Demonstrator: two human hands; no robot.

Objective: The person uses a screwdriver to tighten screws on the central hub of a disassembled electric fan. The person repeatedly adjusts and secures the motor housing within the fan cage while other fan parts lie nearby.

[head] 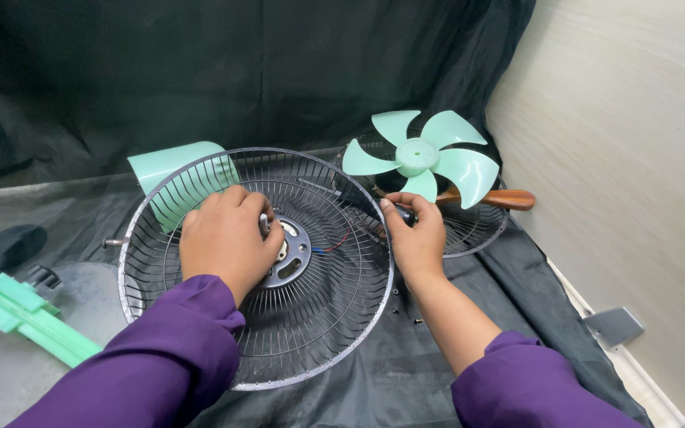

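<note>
Pressing down at the centre of the wire fan guard (257,269), the left hand (227,238) sits curled over the metal hub plate (291,252), fingers closed around what looks like the short motor shaft (264,224) poking up there, though the grip itself is partly hidden. Over on the other side, the right hand (415,238) is clenched on the dark shank of a screwdriver (469,202), whose wooden handle points out to the right while its long axis runs back leftward towards the hub, so the tip lies between the two hands, over the guard's spokes. The left hand is plainly the nearer one to the hub. Behind, a mint-green fan blade (420,156) rests on a second wire guard (477,230), and a mint-green motor cover (180,170) lies at the back left under the grille. A few small screws (406,313) lie loose on the black cloth (374,372) over the tabletop, just by the right wrist.
</note>
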